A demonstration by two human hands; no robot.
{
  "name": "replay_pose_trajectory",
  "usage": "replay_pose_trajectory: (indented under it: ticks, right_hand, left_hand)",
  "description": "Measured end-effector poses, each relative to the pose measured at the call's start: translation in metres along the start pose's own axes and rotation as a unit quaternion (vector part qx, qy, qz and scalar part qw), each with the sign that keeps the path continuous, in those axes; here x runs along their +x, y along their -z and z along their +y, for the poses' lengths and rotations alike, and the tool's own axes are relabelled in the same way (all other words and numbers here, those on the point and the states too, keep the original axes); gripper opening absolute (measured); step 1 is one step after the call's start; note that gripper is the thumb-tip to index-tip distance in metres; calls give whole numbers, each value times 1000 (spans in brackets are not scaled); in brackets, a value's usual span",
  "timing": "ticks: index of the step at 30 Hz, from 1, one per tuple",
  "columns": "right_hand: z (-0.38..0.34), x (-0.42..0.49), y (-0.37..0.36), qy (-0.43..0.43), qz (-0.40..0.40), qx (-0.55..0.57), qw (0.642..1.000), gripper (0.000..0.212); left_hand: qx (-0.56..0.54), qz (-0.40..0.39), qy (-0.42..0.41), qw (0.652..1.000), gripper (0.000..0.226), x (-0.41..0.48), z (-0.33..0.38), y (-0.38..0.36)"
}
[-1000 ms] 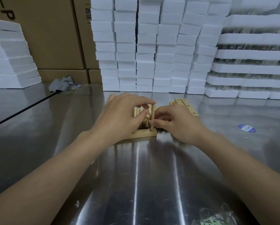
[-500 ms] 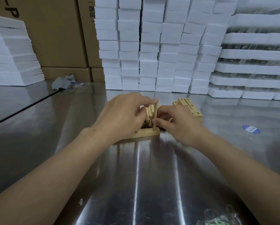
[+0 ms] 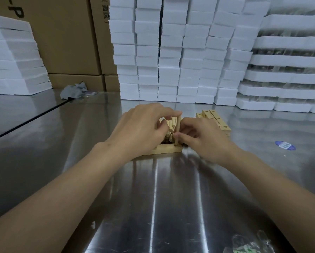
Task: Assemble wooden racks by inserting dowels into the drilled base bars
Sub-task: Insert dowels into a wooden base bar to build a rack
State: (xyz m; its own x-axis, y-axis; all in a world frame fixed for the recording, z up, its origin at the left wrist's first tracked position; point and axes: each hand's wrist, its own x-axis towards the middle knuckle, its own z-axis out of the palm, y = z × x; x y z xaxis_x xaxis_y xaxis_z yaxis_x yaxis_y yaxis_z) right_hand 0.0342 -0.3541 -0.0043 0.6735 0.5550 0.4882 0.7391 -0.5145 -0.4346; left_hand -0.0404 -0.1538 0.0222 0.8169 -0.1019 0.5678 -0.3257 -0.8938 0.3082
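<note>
A pale wooden base bar lies across the steel table in front of me. One dowel stands upright in the hole at its right end. My right hand pinches this dowel low down. My left hand arches over the bar, its index fingertip resting on the dowel's top. Behind the bar, between my hands, stands a cluster of several loose dowels, partly hidden by my fingers. A stack of drilled base bars lies just behind my right hand.
White foam blocks are stacked in a wall at the table's back, foam trays at the right, cardboard boxes at the left. A grey rag lies back left, a blue sticker at the right, a plastic bag near the front edge.
The upright dowel has stayed at the bar's right end while my left index finger settled on its top. My view shifted slightly; both hands stay in place.
</note>
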Motion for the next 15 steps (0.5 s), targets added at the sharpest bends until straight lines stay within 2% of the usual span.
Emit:
replay_pose_trajectory:
  ticks: [8, 12, 15]
  right_hand:
    - [0, -1, -2, -2, -25, 1, 1000, 8]
    - [3, 0, -3, -8, -27, 1, 1000, 9]
    - [0, 0, -8, -13, -12, 80, 997, 5]
  left_hand:
    - [10, -6, -5, 1000, 40, 1, -3, -1]
    - [32, -12, -9, 999, 44, 2, -2, 1]
    - [39, -11, -6, 999, 45, 2, -1, 3]
